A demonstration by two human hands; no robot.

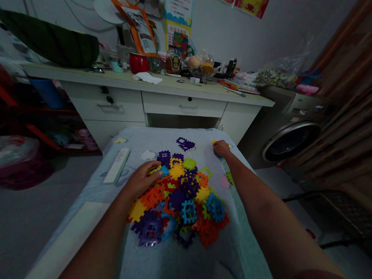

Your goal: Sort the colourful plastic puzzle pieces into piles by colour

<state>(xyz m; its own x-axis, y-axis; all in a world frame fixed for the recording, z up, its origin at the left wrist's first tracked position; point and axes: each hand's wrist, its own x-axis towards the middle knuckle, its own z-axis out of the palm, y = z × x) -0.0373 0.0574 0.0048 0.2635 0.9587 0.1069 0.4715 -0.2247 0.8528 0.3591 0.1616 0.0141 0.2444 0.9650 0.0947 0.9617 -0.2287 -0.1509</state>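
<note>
A heap of colourful interlocking plastic tiles lies on a light blue cloth-covered surface. My left hand rests on the heap's left edge, fingers curled over a yellow tile. My right hand reaches to the far right of the cloth, fingers closed on a small yellow piece near the edge. A lone purple tile lies beyond the heap, between my hands.
A white remote lies on the cloth at left. Behind stands a cluttered white desk with drawers. A washing machine is at right, a red bag on the floor at left.
</note>
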